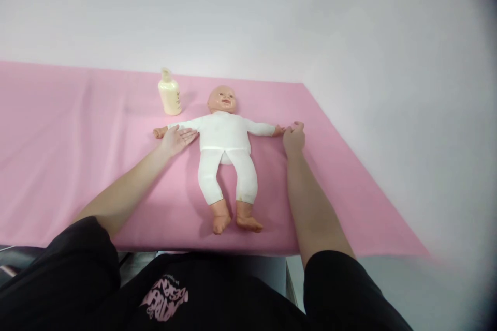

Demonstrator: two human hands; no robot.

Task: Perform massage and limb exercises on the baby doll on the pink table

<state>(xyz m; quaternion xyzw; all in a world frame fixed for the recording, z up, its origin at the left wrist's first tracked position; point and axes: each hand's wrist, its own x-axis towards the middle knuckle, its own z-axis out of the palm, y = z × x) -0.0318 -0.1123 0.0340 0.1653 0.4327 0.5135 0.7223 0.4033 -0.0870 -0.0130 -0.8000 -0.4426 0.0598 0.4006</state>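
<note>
Pink lettering sits on the chest of the person's black shirt (pixel 166 297), seen upside down; it may read "DESIGN", but most is illegible. Marks on the cream bottle (pixel 170 94) cannot be read.

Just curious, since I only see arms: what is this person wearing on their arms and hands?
Both forearms are bare. The left hand and right hand wear no gloves, rings or watch that I can see. Black short sleeves cover the upper arms, and the black top carries a pink printed logo.
</note>
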